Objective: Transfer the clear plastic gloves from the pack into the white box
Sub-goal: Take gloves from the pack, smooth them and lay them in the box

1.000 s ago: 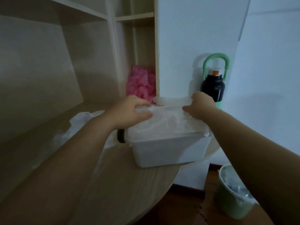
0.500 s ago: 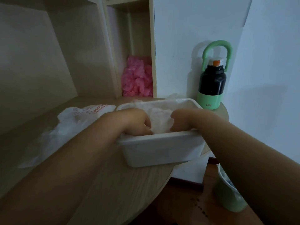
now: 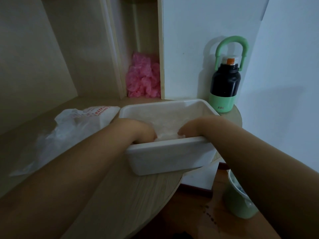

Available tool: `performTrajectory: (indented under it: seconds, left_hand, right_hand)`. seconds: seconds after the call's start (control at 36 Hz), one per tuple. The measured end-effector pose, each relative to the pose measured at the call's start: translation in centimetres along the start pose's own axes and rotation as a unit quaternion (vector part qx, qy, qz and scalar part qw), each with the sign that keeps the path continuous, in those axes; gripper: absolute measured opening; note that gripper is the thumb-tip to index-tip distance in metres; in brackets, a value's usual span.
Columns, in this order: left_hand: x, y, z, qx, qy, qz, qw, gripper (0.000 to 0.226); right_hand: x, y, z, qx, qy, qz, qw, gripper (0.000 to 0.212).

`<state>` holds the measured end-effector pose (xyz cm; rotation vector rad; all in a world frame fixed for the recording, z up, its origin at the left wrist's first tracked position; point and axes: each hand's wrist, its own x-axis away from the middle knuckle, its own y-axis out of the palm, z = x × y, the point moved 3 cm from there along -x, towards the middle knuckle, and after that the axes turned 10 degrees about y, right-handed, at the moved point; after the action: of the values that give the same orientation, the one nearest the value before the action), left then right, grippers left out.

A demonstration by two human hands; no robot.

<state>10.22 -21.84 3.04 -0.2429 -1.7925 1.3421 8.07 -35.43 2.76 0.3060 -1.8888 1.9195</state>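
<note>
The white box stands on the wooden table near its rounded edge. Crumpled clear plastic gloves lie inside it. Both my hands reach down into the box at its near wall. My left hand curls its fingers into the gloves on the left, and my right hand does the same on the right. The box's near rim hides the fingertips of both. The opened glove pack, clear plastic with red print, lies flat on the table left of the box.
A black and green bottle with a green handle stands behind the box at the right. Pink crumpled plastic fills a shelf cubby at the back. A green bin sits on the floor below the table's edge.
Both hands held the stack of gloves above the box, then lowered it inside. They now sit deeper, close to the near wall. My view has tilted down.
</note>
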Motion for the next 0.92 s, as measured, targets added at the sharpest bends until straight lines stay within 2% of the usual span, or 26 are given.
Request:
performTrajectory:
  seconds: [0.06, 0.17, 0.25, 0.31, 0.39, 0.44, 0.53, 0.67, 0.75, 0.83, 0.92]
  left_hand:
    - [0.3, -0.3, -0.1, -0.001, 0.003, 0.035, 0.999, 0.035]
    - [1.9, -1.2, -0.8, 0.035, 0.024, 0.179, 0.983, 0.053]
    - [3.6, -2.0, -1.5, 0.034, 0.019, 0.248, 0.968, 0.063]
    - [5.2, -2.3, -2.0, 0.074, 0.023, 0.296, 0.952, 0.057]
    - [7.5, -2.2, -2.9, 0.159, 0.037, 0.389, 0.907, 0.048]
    - [9.3, -1.7, -3.9, 0.162, 0.036, 0.442, 0.882, 0.041]
    - [11.9, -0.4, -5.8, 0.171, 0.014, 0.482, 0.86, 0.033]
    - [15.6, 4.1, -10.9, 0.187, -0.081, 0.506, 0.838, 0.035]
    - [16.7, 7.5, -13.0, 0.232, -0.115, 0.489, 0.833, 0.037]
    - [16.9, 10.8, -14.1, 0.247, -0.128, 0.433, 0.857, 0.053]
    - [16.1, 13.5, -14.6, 0.238, -0.13, 0.352, 0.896, 0.087]
  right_hand:
    - [0.3, -0.3, 0.1, -0.012, -0.009, 0.019, 1.0, 0.045]
    - [2.0, -2.0, 0.2, -0.075, -0.019, 0.109, 0.991, 0.064]
    - [3.4, -3.6, -0.6, -0.08, -0.028, 0.165, 0.983, 0.053]
    - [4.4, -4.4, -1.7, -0.107, -0.044, 0.197, 0.974, 0.049]
    - [5.2, -5.2, -3.9, -0.13, -0.07, 0.253, 0.956, 0.043]
    - [5.3, -5.5, -6.0, -0.148, -0.092, 0.284, 0.943, 0.039]
    - [5.5, -5.6, -9.7, -0.183, -0.137, 0.298, 0.927, 0.032]
    - [6.5, -4.7, -16.2, -0.226, -0.196, 0.299, 0.906, 0.036]
    - [7.0, -3.6, -19.2, -0.235, -0.224, 0.303, 0.896, 0.035]
    - [6.7, -2.0, -21.9, -0.236, -0.239, 0.279, 0.9, 0.037]
    - [5.7, -0.2, -23.5, -0.252, -0.222, 0.229, 0.914, 0.043]
